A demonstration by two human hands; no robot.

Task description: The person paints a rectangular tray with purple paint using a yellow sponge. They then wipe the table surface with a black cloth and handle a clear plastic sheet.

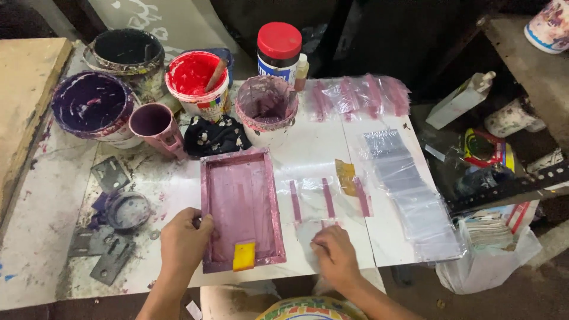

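My left hand (185, 242) grips the left edge of a rectangular printing frame (240, 208) stained purple-pink, which lies flat on the white table (47, 237). A small yellow squeegee block (243, 255) rests inside the frame at its near end. My right hand (335, 253) presses down on a clear plastic sleeve (308, 232) just right of the frame. Beyond it lie clear sleeves with purple printed stripes (328, 197) and a yellowish piece (345, 176).
Paint buckets stand at the back: purple (92, 106), dark (127, 54), red (197, 80), a plastic-lined pink one (267, 109), a purple mug (155, 125) and a red-lidded jar (279, 50). Printed sleeves (358, 95) and a row of blank sleeves (409, 195) lie right. Metal plates (109, 255) sit left.
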